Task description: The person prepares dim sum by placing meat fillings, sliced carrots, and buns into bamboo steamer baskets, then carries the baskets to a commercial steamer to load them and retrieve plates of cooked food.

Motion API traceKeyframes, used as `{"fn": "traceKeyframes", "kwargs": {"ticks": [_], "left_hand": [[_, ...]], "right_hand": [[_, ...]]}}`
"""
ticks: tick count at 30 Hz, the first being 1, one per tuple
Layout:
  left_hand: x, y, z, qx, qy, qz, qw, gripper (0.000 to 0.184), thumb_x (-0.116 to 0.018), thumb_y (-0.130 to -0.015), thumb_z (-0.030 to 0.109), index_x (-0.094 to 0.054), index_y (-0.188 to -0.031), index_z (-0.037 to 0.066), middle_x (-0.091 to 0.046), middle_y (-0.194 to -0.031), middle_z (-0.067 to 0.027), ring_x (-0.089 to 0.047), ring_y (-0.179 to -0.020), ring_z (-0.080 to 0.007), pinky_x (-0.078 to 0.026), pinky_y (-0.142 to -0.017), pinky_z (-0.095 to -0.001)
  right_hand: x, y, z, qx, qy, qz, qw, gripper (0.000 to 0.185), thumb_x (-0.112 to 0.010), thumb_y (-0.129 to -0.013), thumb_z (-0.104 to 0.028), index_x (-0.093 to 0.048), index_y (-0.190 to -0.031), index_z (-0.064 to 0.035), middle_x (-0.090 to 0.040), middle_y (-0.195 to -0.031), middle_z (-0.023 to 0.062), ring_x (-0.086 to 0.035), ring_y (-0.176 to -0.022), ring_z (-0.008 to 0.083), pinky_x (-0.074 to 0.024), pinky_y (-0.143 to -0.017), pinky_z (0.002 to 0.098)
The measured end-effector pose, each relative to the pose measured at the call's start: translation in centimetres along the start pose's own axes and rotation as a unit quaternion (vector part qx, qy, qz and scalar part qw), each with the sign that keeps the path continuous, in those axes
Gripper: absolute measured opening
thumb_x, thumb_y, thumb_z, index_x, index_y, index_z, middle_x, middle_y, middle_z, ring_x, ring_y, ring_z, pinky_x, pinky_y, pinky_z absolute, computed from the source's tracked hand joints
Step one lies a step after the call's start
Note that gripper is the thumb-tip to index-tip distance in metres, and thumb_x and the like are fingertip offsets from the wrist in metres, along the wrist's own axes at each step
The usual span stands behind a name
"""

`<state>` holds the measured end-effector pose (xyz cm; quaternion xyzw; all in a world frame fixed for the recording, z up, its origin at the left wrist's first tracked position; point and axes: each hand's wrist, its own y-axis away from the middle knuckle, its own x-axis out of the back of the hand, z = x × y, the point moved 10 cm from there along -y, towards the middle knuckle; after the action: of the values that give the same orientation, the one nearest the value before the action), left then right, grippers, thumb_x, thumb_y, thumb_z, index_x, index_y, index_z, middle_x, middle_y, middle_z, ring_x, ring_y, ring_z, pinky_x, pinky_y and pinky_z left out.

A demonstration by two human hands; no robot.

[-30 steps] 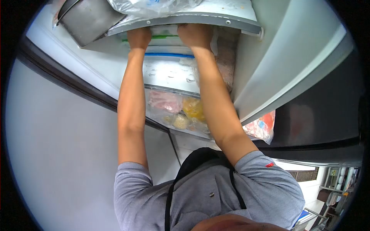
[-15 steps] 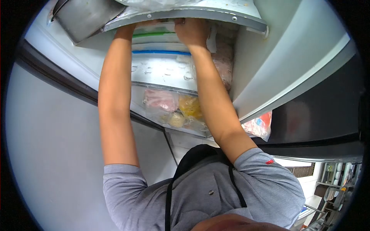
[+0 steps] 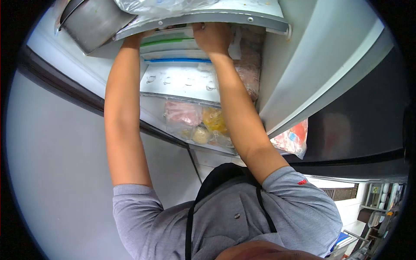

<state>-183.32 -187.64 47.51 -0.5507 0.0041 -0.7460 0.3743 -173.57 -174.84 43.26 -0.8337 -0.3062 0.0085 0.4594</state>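
Green and blue strips run across the clear plastic bags (image 3: 169, 41), which lie under the upper shelf (image 3: 206, 18) of the freezer, between and below our hands. Our left arm has swung outward, away from the right, and our left hand (image 3: 147, 33) has slipped mostly behind the shelf's grey edge. That wider spread leaves more of the bags and the white lower shelf (image 3: 177, 82) in view between our forearms.

Our right hand (image 3: 214, 38) is at the far end of the bags, its fingers partly bent just under the edge; we can't tell whether they grip the plastic or only touch it. The left fingers are hidden, so we can't tell their grip either.

Beside our right forearm sits some wrapped meat (image 3: 248, 80). Above, a metal pan (image 3: 97, 26) leans near the shelf's left end, next to a crumpled plastic bag (image 3: 162, 6). Nearer our body, behind the lower shelf's front edge, are a pink pack (image 3: 183, 113) and a yellow one (image 3: 214, 120).
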Motion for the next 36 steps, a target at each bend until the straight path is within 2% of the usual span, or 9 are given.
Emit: {"fn": "traceKeyframes", "kwargs": {"ticks": [6,11,14,16,20,25,31,34,36], "left_hand": [[-0.6,1.9,0.7,0.003,0.028,0.026,0.999,0.048,-0.076,-0.075,0.036,-0.066,-0.112,0.009,-0.066,-0.113,-0.0156,-0.061,-0.104,-0.0338,-0.049,-0.088,-0.0414],[-0.4,6.1,3.1,0.047,-0.18,0.152,0.971,0.051,-0.08,-0.072,0.035,-0.066,-0.112,0.007,-0.065,-0.11,-0.0156,-0.061,-0.102,-0.0333,-0.05,-0.085,-0.0391],[-0.6,11.5,6.0,-0.054,-0.173,0.306,0.934,0.045,-0.08,-0.071,0.02,-0.065,-0.111,0.005,-0.066,-0.103,-0.0124,-0.061,-0.086,-0.025,-0.051,-0.079,-0.0332],[-2.5,16.9,2.2,0.039,0.094,0.403,0.909,0.04,-0.076,-0.076,0.023,-0.062,-0.11,0.008,-0.062,-0.111,-0.0123,-0.062,-0.079,-0.0273,-0.052,-0.066,-0.0341],[-10.7,25.7,2.9,0.062,0.628,0.401,0.663,0.046,-0.059,-0.087,0.032,-0.043,-0.124,0.01,-0.058,-0.11,-0.0203,-0.058,-0.073,-0.0246,-0.046,-0.048,-0.0275],[-12.4,34.9,10.2,0.137,0.553,0.427,0.702,0.063,-0.063,-0.083,0.038,-0.041,-0.13,0.003,-0.054,-0.11,-0.021,-0.056,-0.068,-0.0225,-0.047,-0.046,-0.0258],[-4.0,46.5,31.7,-0.06,0.241,0.558,0.792,0.115,-0.079,-0.07,0.053,-0.009,-0.152,0.013,-0.053,-0.113,-0.0241,-0.053,-0.054,-0.0175,-0.05,-0.056,-0.0247],[-3.2,50.9,41.9,-0.129,0.133,0.579,0.794,0.069,-0.059,-0.082,0.043,-0.038,-0.144,0.019,-0.049,-0.119,-0.0278,-0.055,-0.062,-0.0238,-0.049,-0.056,-0.0269],[-3.0,56.5,41.8,-0.094,0.244,0.597,0.758,0.058,-0.058,-0.083,0.039,-0.048,-0.129,0.004,-0.045,-0.124,-0.0276,-0.05,-0.065,-0.0235,-0.044,-0.055,-0.0294]], "right_hand": [[-0.1,0.0,0.0,0.048,0.005,0.055,0.997,0.029,-0.062,-0.08,-0.026,-0.065,-0.103,-0.0079,-0.065,-0.098,0.0167,-0.061,-0.09,0.039,-0.0475,-0.08,0.0517],[-1.2,0.3,0.2,0.048,-0.013,-0.001,0.999,0.029,-0.062,-0.079,-0.023,-0.065,-0.103,-0.0076,-0.065,-0.1,0.0166,-0.06,-0.093,0.041,-0.0461,-0.085,0.0519],[0.3,1.1,-1.0,0.063,-0.03,0.014,0.997,0.03,-0.062,-0.077,-0.019,-0.066,-0.105,-0.0082,-0.065,-0.094,0.0219,-0.06,-0.089,0.0447,-0.0466,-0.084,0.0523],[3.9,3.8,-2.3,0.01,0.06,0.147,0.987,0.028,-0.061,-0.076,-0.019,-0.068,-0.101,-0.0075,-0.059,-0.107,0.0244,-0.052,-0.108,0.0419,-0.0441,-0.086,0.051],[6.1,11.8,-6.7,0.065,-0.116,0.026,0.991,0.036,-0.063,-0.071,-0.006,-0.064,-0.107,-0.0037,-0.047,-0.117,0.0242,-0.046,-0.107,0.0402,-0.0378,-0.093,0.0507],[8.1,19.4,-7.5,0.069,-0.224,-0.158,0.959,0.036,-0.062,-0.071,-0.001,-0.06,-0.107,-0.0017,-0.048,-0.116,0.0183,-0.047,-0.103,0.0397,-0.0455,-0.082,0.0465],[15.7,26.1,-4.9,0.124,-0.263,-0.275,0.916,0.023,-0.063,-0.073,0.002,-0.063,-0.096,-0.0009,-0.055,-0.099,0.0129,-0.057,-0.089,0.0292,-0.0489,-0.075,0.0379],[21.1,29.1,-3.6,0.179,-0.258,-0.338,0.887,0.02,-0.063,-0.073,0.001,-0.062,-0.093,-0.0028,-0.056,-0.094,0.0101,-0.06,-0.082,0.029,-0.051,-0.068,0.0391],[26.0,31.7,-2.1,0.188,-0.272,-0.36,0.872,0.02,-0.063,-0.074,-0.001,-0.062,-0.094,-0.003,-0.056,-0.094,0.0101,-0.06,-0.081,0.0294,-0.0515,-0.068,0.0395]]}}
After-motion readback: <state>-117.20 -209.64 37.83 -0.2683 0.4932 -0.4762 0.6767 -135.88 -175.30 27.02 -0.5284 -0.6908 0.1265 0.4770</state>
